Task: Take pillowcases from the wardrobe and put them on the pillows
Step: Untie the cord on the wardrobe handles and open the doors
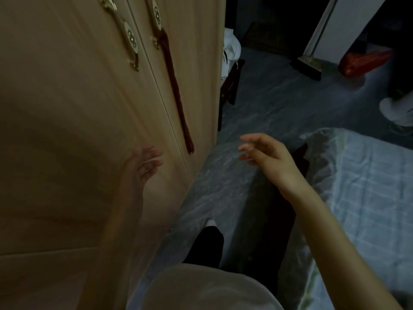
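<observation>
Before the shut wardrobe (67,108), left hand (138,168) and right hand (266,157) hover spread, empty.

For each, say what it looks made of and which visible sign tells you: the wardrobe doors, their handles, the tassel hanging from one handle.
Wardrobe doors: pale wood or wood-look laminate, matt, judging by faint vertical grain lines.
Handles: probably brass-coloured metal with cream oval insets, glinting at the ends.
Tassel: dark red cord or thread, seemingly textile; it hangs limp and ends in a fringe.
</observation>
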`<control>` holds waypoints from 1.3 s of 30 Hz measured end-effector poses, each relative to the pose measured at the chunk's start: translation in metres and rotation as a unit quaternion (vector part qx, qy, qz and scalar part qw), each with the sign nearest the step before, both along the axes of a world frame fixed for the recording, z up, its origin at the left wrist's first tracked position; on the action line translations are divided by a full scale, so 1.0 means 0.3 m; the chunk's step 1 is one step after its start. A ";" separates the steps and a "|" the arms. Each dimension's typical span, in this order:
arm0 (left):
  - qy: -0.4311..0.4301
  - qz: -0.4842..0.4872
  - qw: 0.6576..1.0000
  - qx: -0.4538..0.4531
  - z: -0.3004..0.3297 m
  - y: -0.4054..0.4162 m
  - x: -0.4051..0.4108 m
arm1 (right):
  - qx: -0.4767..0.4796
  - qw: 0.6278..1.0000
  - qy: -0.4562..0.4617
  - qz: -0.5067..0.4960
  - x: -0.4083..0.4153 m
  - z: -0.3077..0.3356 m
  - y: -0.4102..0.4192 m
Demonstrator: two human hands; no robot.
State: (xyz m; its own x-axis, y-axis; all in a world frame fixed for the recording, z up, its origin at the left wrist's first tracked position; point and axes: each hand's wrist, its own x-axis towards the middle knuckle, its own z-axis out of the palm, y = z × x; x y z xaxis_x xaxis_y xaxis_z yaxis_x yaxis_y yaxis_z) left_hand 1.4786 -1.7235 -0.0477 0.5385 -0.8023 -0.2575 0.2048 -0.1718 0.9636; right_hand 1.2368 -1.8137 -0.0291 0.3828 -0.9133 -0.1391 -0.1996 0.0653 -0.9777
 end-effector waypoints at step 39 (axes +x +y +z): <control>-0.240 0.375 0.883 -0.148 0.218 -0.814 -0.118 | -0.207 0.901 -0.070 0.375 0.587 0.249 -0.805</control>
